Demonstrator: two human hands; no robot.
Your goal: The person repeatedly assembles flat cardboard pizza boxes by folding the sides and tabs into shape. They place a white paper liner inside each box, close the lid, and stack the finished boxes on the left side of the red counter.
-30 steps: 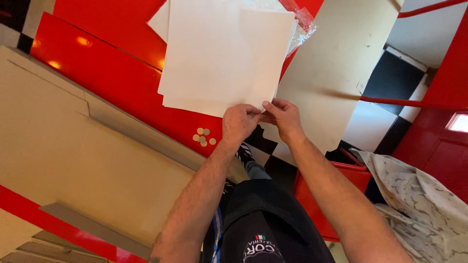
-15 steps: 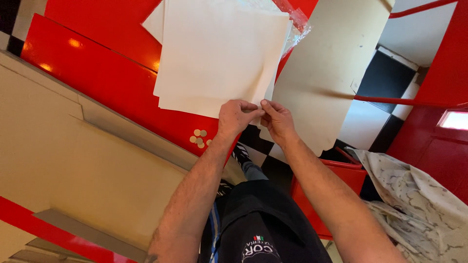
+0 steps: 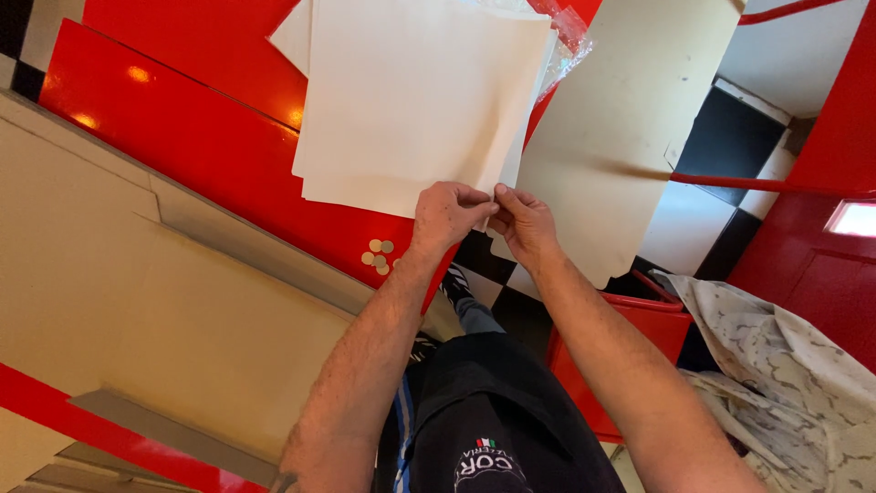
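Paper sheets (image 3: 415,100), cream and stacked, lie on the shiny red counter (image 3: 192,137), and the left hand (image 3: 447,217) and the right hand (image 3: 522,219) meet at the near corner, each one pinching the edge of the stack with fingers shut on it. Just beside the left hand sit a few small round tan stickers (image 3: 378,257) on the red top. Farther out are a crinkly clear plastic wrap (image 3: 570,32) behind the stack, a big tan board (image 3: 630,137) to the right, a black and white checked floor (image 3: 721,183), and a grey patterned cloth (image 3: 785,374).

Paper sheets (image 3: 411,100) on counter (image 3: 182,137); coins (image 3: 378,256) left of hands.
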